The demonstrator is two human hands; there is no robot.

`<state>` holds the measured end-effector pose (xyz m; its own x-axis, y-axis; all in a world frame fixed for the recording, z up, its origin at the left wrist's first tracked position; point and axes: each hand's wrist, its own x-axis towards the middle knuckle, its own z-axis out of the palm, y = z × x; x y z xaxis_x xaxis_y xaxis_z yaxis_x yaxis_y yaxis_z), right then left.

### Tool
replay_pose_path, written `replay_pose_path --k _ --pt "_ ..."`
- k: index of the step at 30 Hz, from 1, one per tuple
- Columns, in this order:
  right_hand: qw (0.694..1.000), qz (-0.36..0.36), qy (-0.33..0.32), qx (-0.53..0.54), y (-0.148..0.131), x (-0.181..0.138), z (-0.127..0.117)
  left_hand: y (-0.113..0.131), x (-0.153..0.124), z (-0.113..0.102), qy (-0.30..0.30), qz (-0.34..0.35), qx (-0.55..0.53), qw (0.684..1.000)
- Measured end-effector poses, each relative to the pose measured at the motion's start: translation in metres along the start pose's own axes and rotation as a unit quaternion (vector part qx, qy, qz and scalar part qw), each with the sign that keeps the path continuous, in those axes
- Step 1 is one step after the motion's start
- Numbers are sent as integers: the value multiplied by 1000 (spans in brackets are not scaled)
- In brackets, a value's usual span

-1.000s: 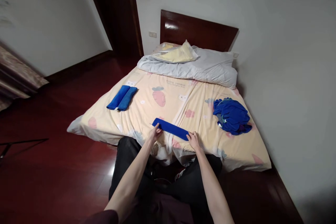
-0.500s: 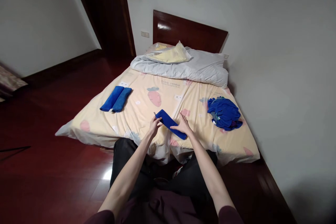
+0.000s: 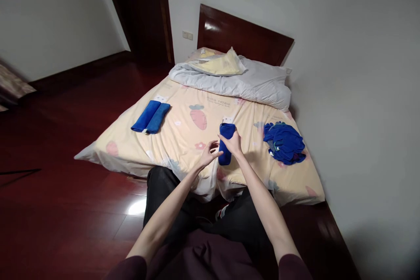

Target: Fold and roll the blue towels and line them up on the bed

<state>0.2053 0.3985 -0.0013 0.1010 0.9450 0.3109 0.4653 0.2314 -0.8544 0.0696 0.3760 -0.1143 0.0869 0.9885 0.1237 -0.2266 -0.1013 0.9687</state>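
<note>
In our right hand (image 3: 233, 143) we have a folded royal-blue cloth (image 3: 225, 158), its fingers wrapped over the right side and the thumb across the front. The cloth is a narrow bundle with its long side running near to far, over the near middle part of the bed; we cannot tell whether its near end rests on the patterned sheet (image 3: 183, 144). Our left hand (image 3: 208, 156) is just to the left of it, fingers parted and curved, grasping nothing; its thumb reaches the bundle's left edge, though we cannot make out whether they touch.

Well to the left, we see two folded blue cloths (image 3: 146, 116) lying side by side on the sheet, a pale tag at their near end. To the right sits a crumpled heap of blue cloths (image 3: 285, 143). Towards the far end, we see a grey quilt (image 3: 262, 89) bunched across the bed with a pale yellow fabric (image 3: 223, 66) on top, before a dark wooden headboard (image 3: 246, 35).
</note>
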Motion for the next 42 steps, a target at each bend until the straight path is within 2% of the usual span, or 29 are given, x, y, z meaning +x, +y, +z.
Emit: replay_pose_path --k 1,3,7,10,17,21,24,27,33,42 --pt "1000 7 16 17 -7 1 6 -2 -4 0 -6 4 21 1000" --pt "998 16 41 50 -20 3 24 -5 -10 -2 19 20 79 996" --pt "994 14 65 85 -41 6 71 -5 -10 -24 141 23 175 974" --pt "994 11 58 87 -55 10 105 -4 -5 -55 182 10 206 961" --pt "994 -19 25 109 -87 17 172 -7 7 -141 215 -25 245 945" --pt "990 -24 9 140 -100 18 204 -16 21 -187 225 16 205 952" --pt "988 -21 5 155 -107 22 226 -21 31 -212 219 40 188 957" --pt "987 -21 -4 157 -111 27 247 -21 37 -228 239 45 195 950" --pt "987 -7 -20 156 -107 30 281 -15 42 -245 272 42 178 945" --pt "990 -5 -34 139 -94 28 301 -31 41 -262 275 31 178 944"
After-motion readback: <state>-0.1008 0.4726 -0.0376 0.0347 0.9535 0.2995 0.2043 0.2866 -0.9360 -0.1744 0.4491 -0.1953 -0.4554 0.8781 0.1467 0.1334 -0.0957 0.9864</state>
